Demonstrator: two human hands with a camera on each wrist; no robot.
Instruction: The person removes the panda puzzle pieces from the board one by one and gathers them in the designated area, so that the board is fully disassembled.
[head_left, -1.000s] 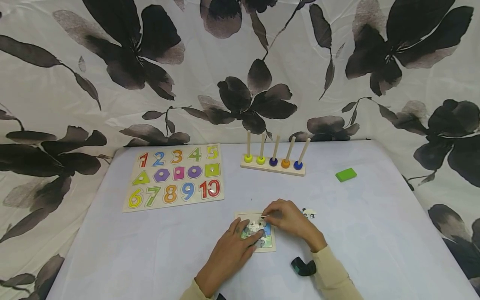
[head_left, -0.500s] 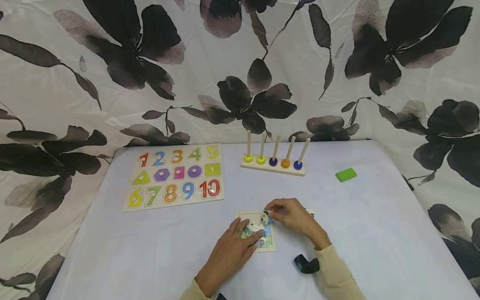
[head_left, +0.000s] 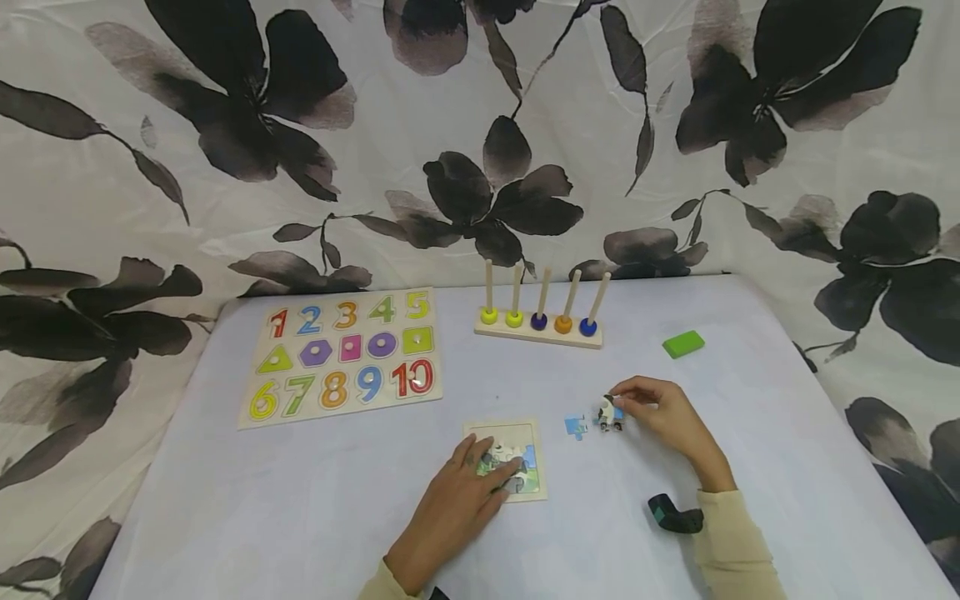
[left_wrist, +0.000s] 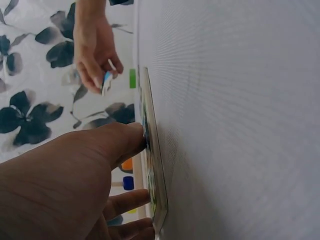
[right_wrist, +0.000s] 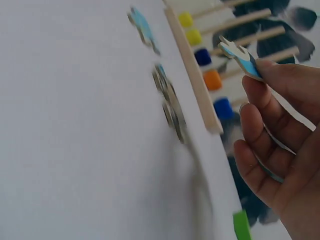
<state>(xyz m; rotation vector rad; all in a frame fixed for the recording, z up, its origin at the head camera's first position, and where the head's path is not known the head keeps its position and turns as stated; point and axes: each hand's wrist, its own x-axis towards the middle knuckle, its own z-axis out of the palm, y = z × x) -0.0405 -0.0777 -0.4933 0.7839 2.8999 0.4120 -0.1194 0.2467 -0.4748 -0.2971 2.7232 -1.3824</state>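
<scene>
My left hand [head_left: 453, 496] rests on a small framed jigsaw puzzle [head_left: 531, 492], fingers spread over its picture and partly hiding it. In the left wrist view, the thumb and fingertips touch the puzzle's face. To the right, my right hand [head_left: 671, 421] pinches a white and blue jigsaw piece [right_wrist: 242, 60] between thumb and index finger, raised above the table. Below and beside it lie a blue jigsaw piece [head_left: 576, 427] and a piece with black and white markings [right_wrist: 170, 102], both on the cloth.
A number and shape board [head_left: 341, 358] lies at the back left. Behind the loose pieces stands a peg rack [head_left: 537, 330] with coloured beads. A green block [head_left: 683, 344] is at the back right. A black wrist device [head_left: 675, 514] sits by the right sleeve.
My right hand has moved right, away from the puzzle, carrying the piece it pinches. The blue piece on the cloth has come into view. My left hand stays on the puzzle.
</scene>
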